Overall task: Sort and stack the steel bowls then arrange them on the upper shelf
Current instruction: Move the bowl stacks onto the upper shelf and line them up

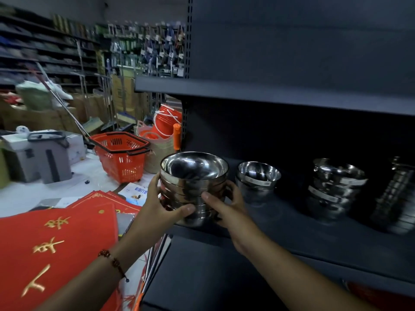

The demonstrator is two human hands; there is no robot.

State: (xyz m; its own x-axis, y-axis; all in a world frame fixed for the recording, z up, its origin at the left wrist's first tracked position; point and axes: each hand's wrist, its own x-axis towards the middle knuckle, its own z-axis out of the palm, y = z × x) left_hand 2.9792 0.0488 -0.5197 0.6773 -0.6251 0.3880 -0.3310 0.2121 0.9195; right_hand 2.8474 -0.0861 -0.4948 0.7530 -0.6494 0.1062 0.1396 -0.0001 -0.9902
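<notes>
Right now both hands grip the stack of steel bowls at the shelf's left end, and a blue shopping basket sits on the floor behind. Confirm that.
One thing is wrong: the shopping basket is red, not blue, as the head view shows. The rest holds: the left hand and right hand grip the stack of steel bowls at the left end of the shelf.

The stacked steel bowls are polished, mirror-glossy metal. The shelf beneath them is matt dark painted metal. The shopping basket is glossy orange-red plastic.
</notes>
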